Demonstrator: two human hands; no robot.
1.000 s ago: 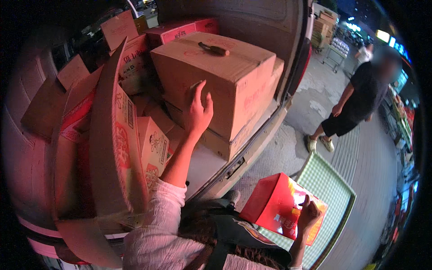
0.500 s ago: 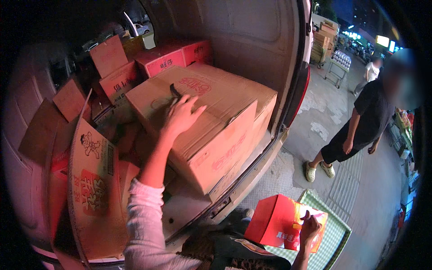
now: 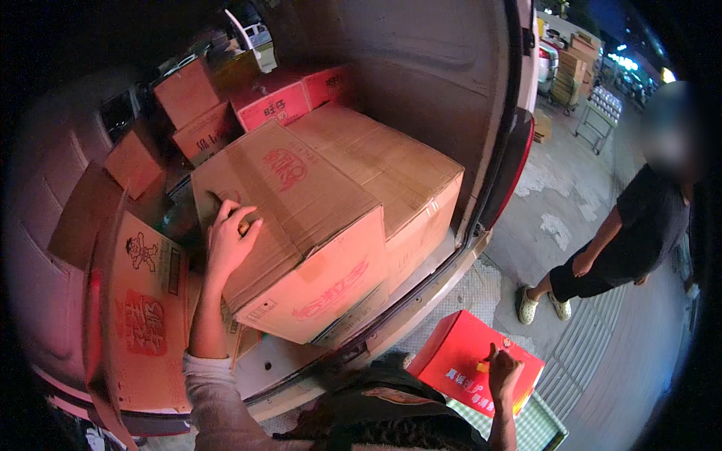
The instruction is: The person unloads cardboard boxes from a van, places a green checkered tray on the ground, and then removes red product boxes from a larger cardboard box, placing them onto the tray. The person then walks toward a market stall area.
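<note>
A large brown cardboard box with red print sits in the cargo area of a van, with a dark torn hand hole in its top near the left edge. My left hand is at that hole, fingers curled, gripping the box; the fingertips are partly hidden. A small brown spot shows between the fingers, too small to name. Low on the right, my right hand is closed on the handle at the top of a red carton, which hangs tilted outside the van.
Another large brown box lies right of the gripped one. An open carton stands left, and red cartons lie deeper inside. The van's sill runs in front. A green checked tray is below the red carton. A person stands at right.
The large cardboard box has shifted left and nearer with my left hand, baring more of the box beside it. The red carton stays in my right hand. The view has turned slightly.
</note>
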